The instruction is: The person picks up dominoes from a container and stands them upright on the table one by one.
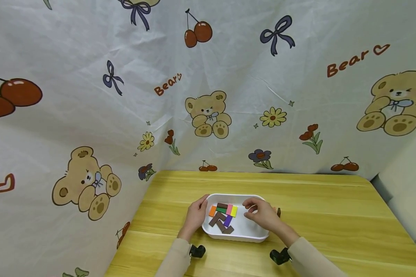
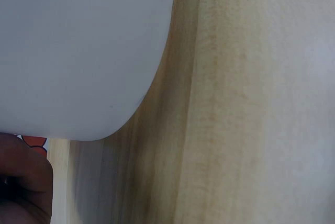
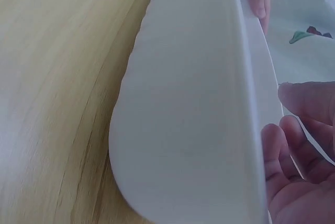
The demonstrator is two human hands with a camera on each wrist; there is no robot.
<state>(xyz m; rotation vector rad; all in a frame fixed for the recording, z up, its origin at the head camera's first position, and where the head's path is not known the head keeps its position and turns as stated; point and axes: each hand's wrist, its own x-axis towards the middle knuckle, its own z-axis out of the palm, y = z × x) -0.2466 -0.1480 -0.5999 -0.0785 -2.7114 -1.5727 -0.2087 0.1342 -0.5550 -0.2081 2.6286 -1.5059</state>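
A white plastic tray sits on the table in the head view, long side toward me. My left hand grips its left end, thumb at the rim. In the tray's left half lie small flat blocks: an orange block, a green block, a pink block, a yellow block, a purple block and several brown blocks. Over the tray's right end hovers my right hand; the right wrist view shows its fingers loosely bent, thumb apart, holding nothing.
Just past the tray's right end, a dark brown piece shows partly behind my right hand. The wood-grain table extends to both sides. A bear-print cloth hangs at the back and left.
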